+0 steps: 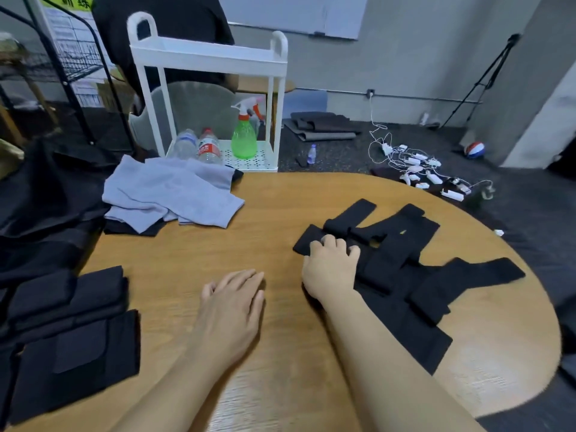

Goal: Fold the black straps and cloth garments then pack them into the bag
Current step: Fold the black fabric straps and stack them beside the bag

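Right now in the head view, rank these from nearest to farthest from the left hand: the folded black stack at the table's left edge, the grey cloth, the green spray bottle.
From the left hand:
1. Folded black stack, to its left on the table's near-left edge.
2. Grey cloth, ahead and left, at the table's far side.
3. Green spray bottle, beyond the table on the white cart's bottom shelf.

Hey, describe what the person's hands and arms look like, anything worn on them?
Both are bare: the left hand and right hand wear no gloves, and I see no rings, watch or bracelet. Both forearms are uncovered as far as the picture's lower edge, with no sleeve in view.
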`<action>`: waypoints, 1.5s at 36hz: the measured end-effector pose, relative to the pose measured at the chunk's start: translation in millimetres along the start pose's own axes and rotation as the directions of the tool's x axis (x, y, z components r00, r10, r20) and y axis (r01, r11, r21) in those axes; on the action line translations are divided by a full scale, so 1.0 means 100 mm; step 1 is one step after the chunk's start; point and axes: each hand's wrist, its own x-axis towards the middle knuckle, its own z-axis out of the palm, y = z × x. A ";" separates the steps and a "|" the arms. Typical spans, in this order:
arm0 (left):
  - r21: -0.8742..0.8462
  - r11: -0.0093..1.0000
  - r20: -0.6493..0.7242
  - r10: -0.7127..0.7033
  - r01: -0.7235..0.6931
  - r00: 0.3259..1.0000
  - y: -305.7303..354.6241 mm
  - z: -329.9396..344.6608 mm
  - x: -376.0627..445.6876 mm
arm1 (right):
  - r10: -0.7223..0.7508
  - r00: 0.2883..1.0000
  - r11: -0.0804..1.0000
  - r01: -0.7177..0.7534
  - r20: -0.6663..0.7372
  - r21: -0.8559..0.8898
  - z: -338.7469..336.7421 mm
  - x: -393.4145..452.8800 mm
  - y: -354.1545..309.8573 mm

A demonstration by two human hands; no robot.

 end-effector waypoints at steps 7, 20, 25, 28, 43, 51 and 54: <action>-0.033 0.999 -0.022 0.001 -0.002 1.000 0.00 -0.05 -0.02 | -0.083 0.996 0.993 0.086 -0.029 0.077 0.04 -0.34 -0.16; -0.059 0.987 0.123 0.153 -0.146 0.981 0.42 -0.09 0.34 | 0.078 0.995 0.994 -0.072 -0.060 0.084 0.02 -0.29 0.32; 0.132 0.975 0.209 0.148 -0.178 0.967 0.47 0.04 0.39 | 0.067 0.969 0.991 -0.038 -0.237 0.126 0.17 -0.31 0.37; 0.200 0.960 0.178 0.161 -0.196 0.971 0.41 0.01 0.29 | 0.070 0.963 0.992 -0.040 -0.260 0.120 0.22 -0.32 0.39; 0.267 0.938 -0.032 0.237 -0.220 0.971 0.11 -0.19 -0.51 | 0.018 0.998 0.994 -0.011 -0.060 0.112 0.11 -0.44 0.34; 0.142 0.948 -0.048 0.293 -0.284 0.955 -0.01 -0.45 -0.79 | -0.106 0.967 0.919 0.184 -0.230 0.348 -0.03 -0.91 0.10; 0.097 0.959 0.000 0.269 -0.268 0.963 -0.06 -0.52 -0.72 | -0.150 0.938 0.861 0.279 -0.312 0.425 -0.06 -0.99 0.02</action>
